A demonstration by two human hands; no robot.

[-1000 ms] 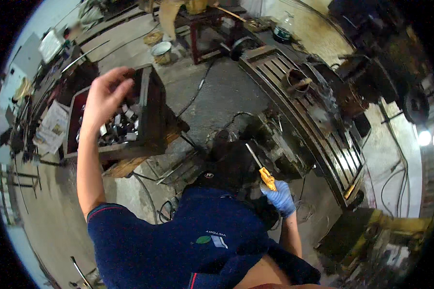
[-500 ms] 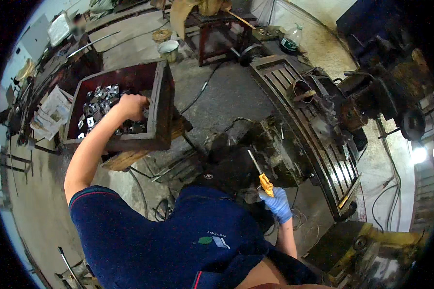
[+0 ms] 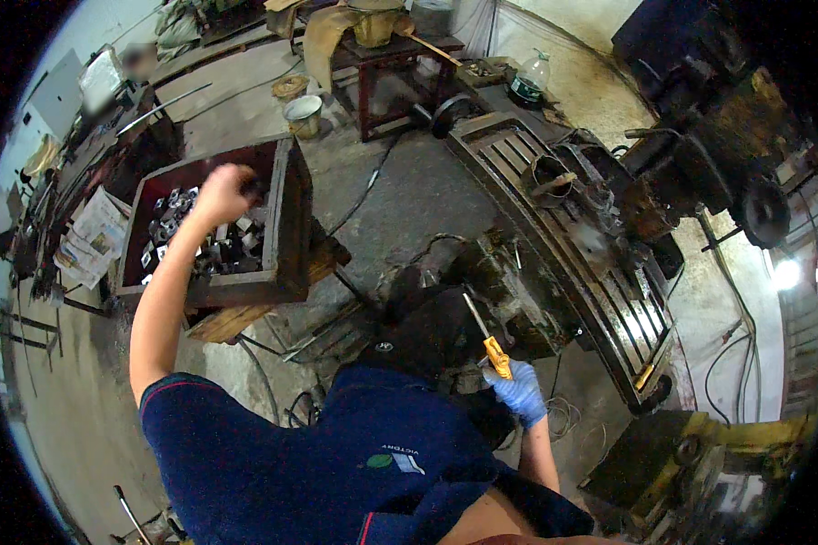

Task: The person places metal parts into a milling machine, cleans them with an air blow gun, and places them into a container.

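Note:
My bare left hand [image 3: 225,193] is over the far right part of a wooden box [image 3: 293,218] with a dark red inside. Its fingers are curled and a little blurred, and something dark shows at their tips, too unclear to name. Small metal blocks [image 3: 236,243], some shiny and some dark, lie heaped in the box below. On the right, my blue-gloved right hand [image 3: 520,396] is closed round a yellow tool [image 3: 495,357] with a long thin metal shaft pointing up and away. The glove hides the tool's lower end.
A slotted machine table [image 3: 563,245] runs along the right, with a yellow-handled tool [image 3: 644,377] at its near end. A white bucket [image 3: 303,116] stands on the floor beyond the box. Newspaper [image 3: 95,236] lies left of the box. A cable [image 3: 373,182] crosses the floor.
My left hand has lifted off the metal blocks and moved toward the far side of the box; more blocks show beneath it. My right hand keeps its hold on the yellow tool. The view has shifted slightly.

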